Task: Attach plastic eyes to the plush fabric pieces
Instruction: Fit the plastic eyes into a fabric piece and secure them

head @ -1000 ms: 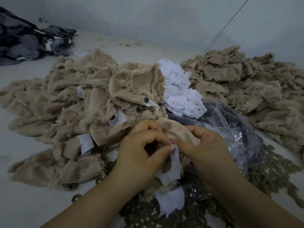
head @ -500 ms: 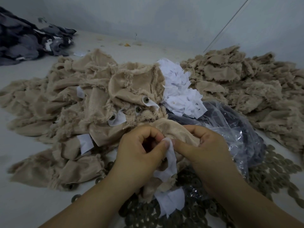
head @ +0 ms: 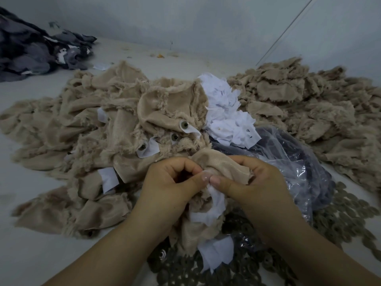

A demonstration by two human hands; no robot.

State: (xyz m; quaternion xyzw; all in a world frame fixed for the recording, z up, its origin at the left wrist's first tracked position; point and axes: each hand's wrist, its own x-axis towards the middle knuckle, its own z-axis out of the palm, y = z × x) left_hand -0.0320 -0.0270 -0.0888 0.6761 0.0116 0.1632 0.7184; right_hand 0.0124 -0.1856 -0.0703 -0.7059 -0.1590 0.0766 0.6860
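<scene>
Head view: a clear plastic bag point(head: 292, 162) is seen holding dark pieces, unidentifiable. A tan plush piece point(head: 218, 168) is pinched by left hand point(head: 171, 182) and right hand point(head: 253, 182), thumbs meeting. Since earlier, thumbs have been pressed closer together.

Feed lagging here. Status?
Left hand, right hand both pinching tan plush piece. Eye itself hidden. Nothing in the way.

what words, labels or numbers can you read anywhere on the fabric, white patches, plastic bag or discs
None: no readable text shows anywhere.
The white patches look blank.
The plastic bag shows only glare, no print.
The dark discs are too small and dim to show any marking.
</scene>
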